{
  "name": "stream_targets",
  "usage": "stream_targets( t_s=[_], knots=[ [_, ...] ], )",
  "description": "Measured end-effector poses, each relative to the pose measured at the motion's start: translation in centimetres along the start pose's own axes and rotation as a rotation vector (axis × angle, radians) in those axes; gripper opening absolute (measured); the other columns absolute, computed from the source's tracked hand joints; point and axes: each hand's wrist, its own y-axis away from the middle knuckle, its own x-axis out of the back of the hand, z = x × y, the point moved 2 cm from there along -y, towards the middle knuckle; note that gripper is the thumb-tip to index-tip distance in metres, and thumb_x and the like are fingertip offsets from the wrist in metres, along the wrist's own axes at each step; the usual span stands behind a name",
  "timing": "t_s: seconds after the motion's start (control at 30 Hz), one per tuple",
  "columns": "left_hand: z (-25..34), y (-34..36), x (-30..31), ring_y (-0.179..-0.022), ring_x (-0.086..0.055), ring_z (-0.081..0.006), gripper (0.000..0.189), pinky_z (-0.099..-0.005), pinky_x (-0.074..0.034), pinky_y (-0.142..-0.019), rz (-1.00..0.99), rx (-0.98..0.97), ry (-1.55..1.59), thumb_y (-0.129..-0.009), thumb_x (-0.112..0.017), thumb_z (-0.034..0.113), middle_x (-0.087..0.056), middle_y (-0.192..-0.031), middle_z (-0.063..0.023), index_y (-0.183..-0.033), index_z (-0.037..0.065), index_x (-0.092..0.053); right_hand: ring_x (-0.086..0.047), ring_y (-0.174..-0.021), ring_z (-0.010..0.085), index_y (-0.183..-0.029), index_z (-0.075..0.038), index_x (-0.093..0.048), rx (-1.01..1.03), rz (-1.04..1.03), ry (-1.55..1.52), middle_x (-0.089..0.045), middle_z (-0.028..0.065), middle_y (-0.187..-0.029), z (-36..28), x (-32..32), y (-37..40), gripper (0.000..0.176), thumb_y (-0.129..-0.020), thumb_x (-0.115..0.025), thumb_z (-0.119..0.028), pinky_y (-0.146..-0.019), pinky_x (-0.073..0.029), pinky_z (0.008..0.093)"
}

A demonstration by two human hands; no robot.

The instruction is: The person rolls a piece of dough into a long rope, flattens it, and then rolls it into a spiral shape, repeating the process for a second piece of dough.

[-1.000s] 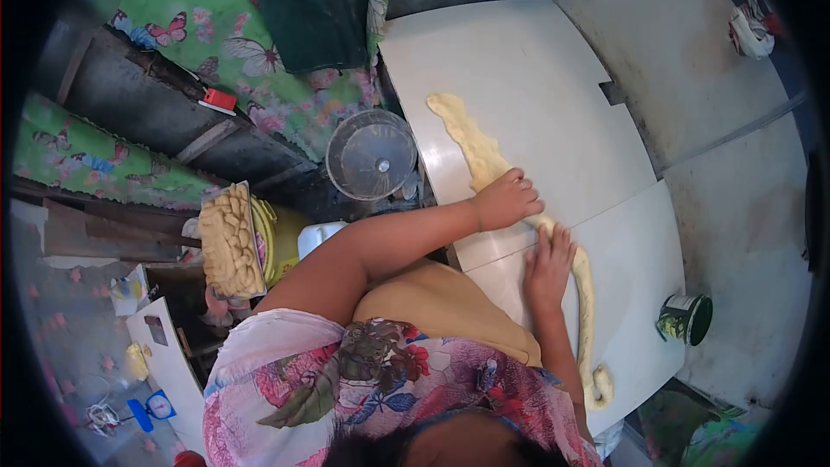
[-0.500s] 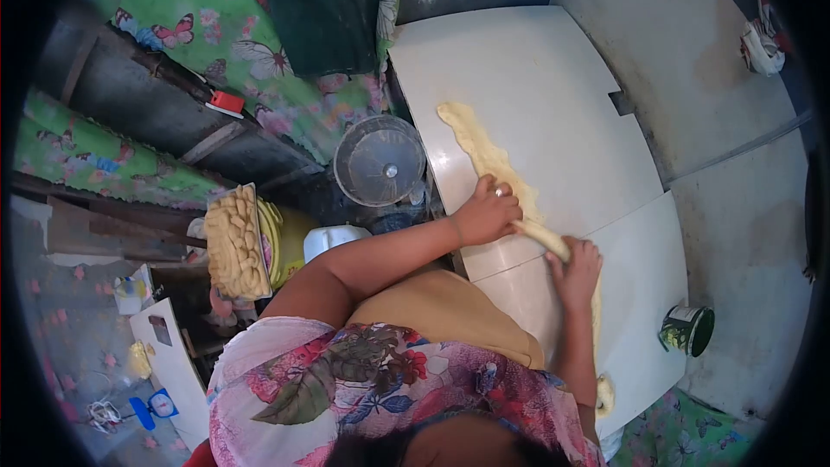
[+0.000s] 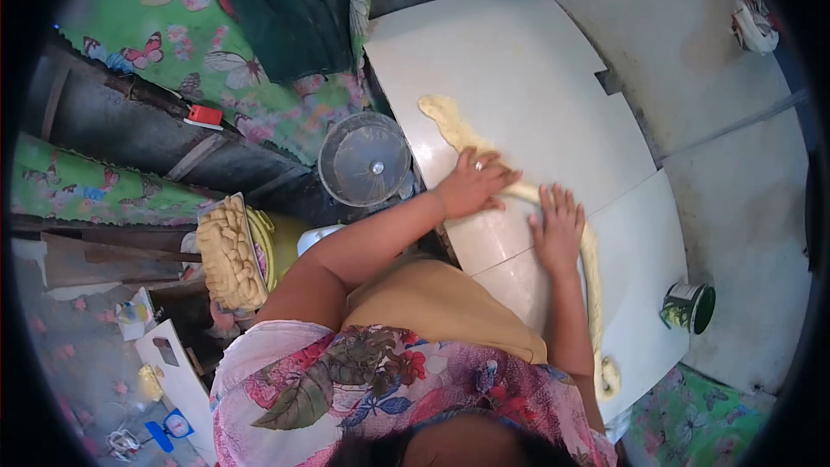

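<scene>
A long strip of pale yellow dough (image 3: 444, 119) lies across the white table (image 3: 510, 52). Its far end is flat and uneven, while the stretch between my hands is a narrow roll. My left hand (image 3: 471, 187), with a ring on one finger, has its fingers curled over the dough where the flat part meets the roll. Palm down, with fingers stretched out, my right hand (image 3: 560, 232) rests at the roll farther right and covers part of it. Beyond that hand the dough rope (image 3: 593, 294) runs toward me along my right forearm, ending in a curl (image 3: 610, 375).
Left of the table stands a clear round tub (image 3: 363, 160). Nearer me, a tray of shaped dough pieces (image 3: 226, 251) sits by a yellow bucket (image 3: 282, 233). A dark green can (image 3: 689, 307) is at the table's right edge. A blue scale (image 3: 160, 437) lies lower left.
My right hand has moved up and left in view, going from curled round the roll to flat with fingers extended. My left hand has shifted slightly up and left. The camera view has shifted too.
</scene>
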Motion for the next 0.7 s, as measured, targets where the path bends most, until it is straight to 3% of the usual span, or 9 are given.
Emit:
stream_targets(
  t_s=[0.1,0.27,0.37,0.47,0.5,0.53,0.57,0.63,0.7],
  knots=[
    [-2.4,-2.1,0.2,-0.135,-0.04,-0.0263,0.06,-0.054,-0.024,-0.11,-0.097,0.016,0.075,-0.085,-0.067,0.043,-0.057,-0.123,-0.0027,-0.138,0.019,-0.052,-0.042,-0.129,0.0334,-0.137,-0.017,-0.054,-0.102,0.012,-0.078,-0.049,0.0115,-0.14,0.9,0.0,-2.3,0.049,-0.092,-0.061,-0.037,-0.107,-0.03,0.0494],
    [-1.6,1.3,1.0,-0.118,-0.048,-0.0252,0.032,-0.0494,-0.028,-0.104,-0.136,0.082,0.278,-0.086,-0.068,0.036,-0.064,-0.106,-0.0008,-0.112,0.017,-0.069,-0.049,-0.113,0.0318,-0.125,-0.015,-0.062,-0.06,-0.05,-0.192,-0.056,0.0106,-0.121,0.7,1.2,-0.4,0.047,-0.089,-0.064,-0.043,-0.097,-0.036,0.0451],
    [-2.6,-0.6,3.7,-0.117,-0.047,-0.0254,0.03,-0.0503,-0.025,-0.103,-0.292,0.237,0.345,-0.086,-0.069,0.035,-0.063,-0.105,-0.0012,-0.11,0.017,-0.069,-0.048,-0.112,0.0319,-0.123,-0.013,-0.062,-0.123,-0.073,-0.192,-0.055,0.0118,-0.116,1.6,1.6,-1.3,0.049,-0.085,-0.067,-0.044,-0.096,-0.036,0.0436],
    [-3.3,-3.2,1.8,-0.115,-0.046,-0.0263,0.024,-0.0507,-0.024,-0.102,0.175,0.255,0.208,-0.086,-0.068,0.03,-0.062,-0.092,-0.0031,-0.104,0.016,-0.069,-0.049,-0.114,0.0327,-0.125,-0.011,-0.061,-0.358,0.226,0.065,-0.055,0.013,-0.118,1.9,0.5,-6.4,0.048,-0.086,-0.067,-0.039,-0.095,-0.038,0.0437],
    [-3.3,-3.9,2.2,-0.114,-0.046,-0.0268,0.021,-0.0504,-0.024,-0.101,0.34,0.253,0.145,-0.087,-0.067,0.029,-0.062,-0.088,-0.0035,-0.102,0.015,-0.069,-0.049,-0.114,0.0333,-0.127,-0.011,-0.059,-0.317,0.133,0.019,-0.055,0.0138,-0.121,1.5,0.2,-6.4,0.048,-0.087,-0.065,-0.037,-0.095,-0.038,0.0451],
    [-3.3,-4.4,2.5,-0.111,-0.049,-0.0275,0.027,-0.0505,-0.029,-0.099,0.226,0.162,-0.104,-0.085,-0.067,0.026,-0.063,-0.096,-0.0052,-0.11,0.016,-0.066,-0.049,-0.115,0.0339,-0.13,-0.011,-0.057,-0.274,0.046,-0.031,-0.055,0.0145,-0.123,1.1,-0.1,-6.9,0.048,-0.089,-0.064,-0.036,-0.095,-0.038,0.0464],
    [-3.8,-4.1,1.7,-0.112,-0.05,-0.0272,0.03,-0.0513,-0.031,-0.098,0.087,0.103,-0.081,-0.086,-0.065,0.027,-0.061,-0.101,-0.0051,-0.114,0.016,-0.064,-0.049,-0.115,0.0346,-0.132,-0.011,-0.056,-0.227,-0.043,-0.083,-0.054,0.0152,-0.126,0.4,-0.6,-7.2,0.048,-0.09,-0.062,-0.034,-0.096,-0.038,0.0478],
    [-5.0,-2.3,-0.4,-0.113,-0.051,-0.0266,0.036,-0.0529,-0.033,-0.097,-0.192,-0.01,-0.031,-0.088,-0.062,0.028,-0.058,-0.112,-0.0047,-0.122,0.017,-0.059,-0.05,-0.116,0.0349,-0.136,-0.013,-0.054,0.092,0.068,-0.194,-0.054,0.016,-0.13,-2.8,-3.7,-3.6,0.047,-0.093,-0.058,-0.03,-0.097,-0.038,0.0518],
    [-4.7,-0.6,1.1,-0.123,-0.048,-0.0284,0.052,-0.0536,-0.034,-0.099,-0.141,0.037,0.057,-0.086,-0.063,0.041,-0.058,-0.124,-0.0035,-0.131,0.017,-0.055,-0.049,-0.12,0.0325,-0.135,-0.013,-0.056,0.101,0.165,-0.082,-0.055,0.0149,-0.13,-5.1,-1.9,-2.0,0.044,-0.093,-0.059,-0.027,-0.099,-0.037,0.053]
  ],
)
